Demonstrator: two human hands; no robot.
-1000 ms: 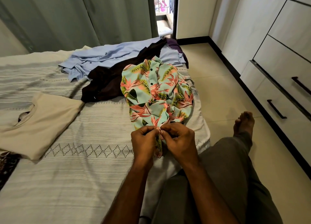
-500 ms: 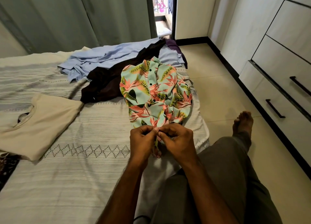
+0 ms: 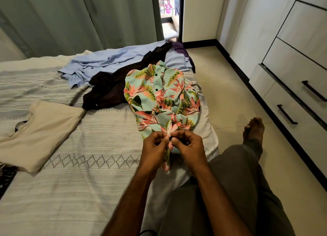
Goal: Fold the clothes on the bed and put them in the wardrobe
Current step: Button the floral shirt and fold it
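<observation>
Buttons are the trouble spot: both hands are working at the bottom of the floral shirt [image 3: 162, 97], the left hand [image 3: 155, 147] and right hand [image 3: 187, 147] pinching the two front edges together around a small dark button just between the fingertips. Each grip is narrow, curled tight on the fabric. The shirt lies face-up on the bed [image 3: 88, 182], close to its right-hand edge, collar pointing away and hem bunched up in the hands.

From where I stand, the likely slips are small ones. The cloth looks thin and slick, so the button could pop back out of its hole or catch the wrong hole and leave the front skewed, which would spoil the fold. The hem is drawn into a knot of creases; if it is folded without smoothing, those wrinkles would stay. The shirt also sits near the mattress edge, so a tug could drag it toward the floor.

Further up the bed lie a crumpled pale blue shirt [image 3: 106, 62] and a dark brown garment [image 3: 113, 90], limp and overlapping, with a purple piece [image 3: 178, 47] beyond. A beige tee [image 3: 40, 133], soft and matte, sits folded flat to the left. The bedcover is woven, ribbed in grey stripes with a diamond band. The wardrobe [image 3: 292, 67] stands to the right, smooth pale panels with dark bar handles, drawers closed.
</observation>
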